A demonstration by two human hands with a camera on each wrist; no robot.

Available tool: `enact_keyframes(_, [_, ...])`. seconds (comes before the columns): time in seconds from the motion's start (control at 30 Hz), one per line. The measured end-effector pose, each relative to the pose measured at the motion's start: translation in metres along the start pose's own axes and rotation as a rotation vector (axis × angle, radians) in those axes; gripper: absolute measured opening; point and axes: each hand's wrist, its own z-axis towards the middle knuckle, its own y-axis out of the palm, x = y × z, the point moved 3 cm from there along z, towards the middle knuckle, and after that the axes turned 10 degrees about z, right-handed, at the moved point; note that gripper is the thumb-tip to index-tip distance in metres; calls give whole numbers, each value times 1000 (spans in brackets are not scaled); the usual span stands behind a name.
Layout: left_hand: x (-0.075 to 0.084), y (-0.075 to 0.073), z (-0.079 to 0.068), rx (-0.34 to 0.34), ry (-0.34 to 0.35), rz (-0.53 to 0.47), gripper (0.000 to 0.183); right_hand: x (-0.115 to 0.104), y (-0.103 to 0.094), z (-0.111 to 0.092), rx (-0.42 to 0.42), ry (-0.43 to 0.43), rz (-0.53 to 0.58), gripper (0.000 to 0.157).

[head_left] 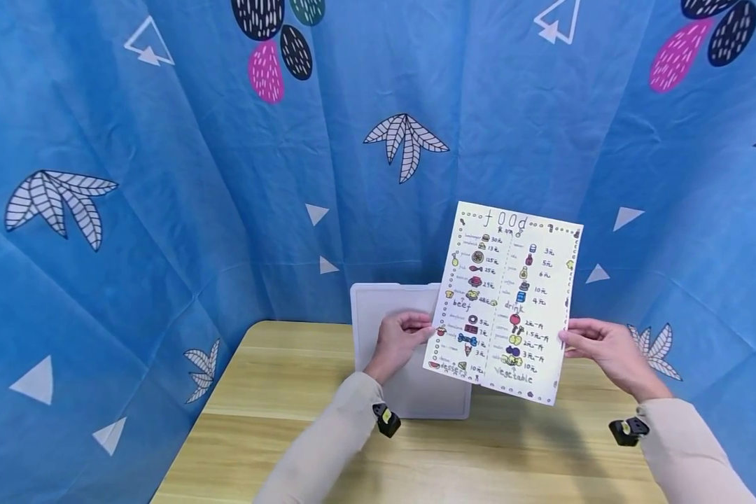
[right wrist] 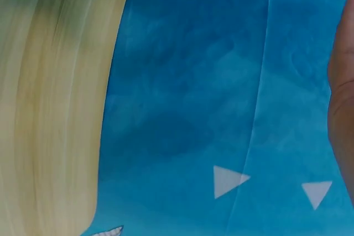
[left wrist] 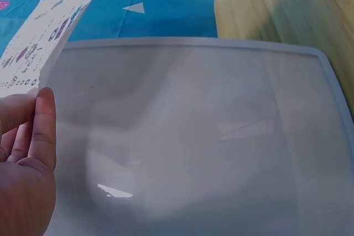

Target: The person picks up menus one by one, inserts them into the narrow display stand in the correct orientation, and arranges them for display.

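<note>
Both hands hold up a white paper menu (head_left: 502, 308), headed "food" and covered with small coloured drawings and prices. It is tilted in the head view, raised above the table. The left hand (head_left: 400, 343) pinches its lower left edge between thumb and fingers, also seen at the left of the left wrist view. On the opposite edge, the right hand (head_left: 611, 350) pinches with thumb and fingertips. Behind the menu and the left hand is a white rectangular board (head_left: 409, 399) with a raised rim, partly covered by both. Only a sliver of the right hand (right wrist: 343, 92) shows in the right wrist view.
A wood-grain table (head_left: 277, 392) spreads under the board. Blue patterned curtain (head_left: 327, 182) hangs around its back and sides. Small black wrist cameras (head_left: 387, 420) sit on both sleeves.
</note>
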Motion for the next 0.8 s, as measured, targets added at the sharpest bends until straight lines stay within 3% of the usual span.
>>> enact_keyframes(0.17, [2, -10, 3, 13, -7, 5, 18, -9, 10, 3, -11, 42, -131, 41])
enact_keyframes(0.43, [14, -28, 11, 9, 19, 59, 18, -26, 19, 13, -40, 27, -132, 37])
enact_keyframes(0.8, [32, -49, 19, 14, -3, 144, 21, -42, 27, 27, -64, 17, -94, 38])
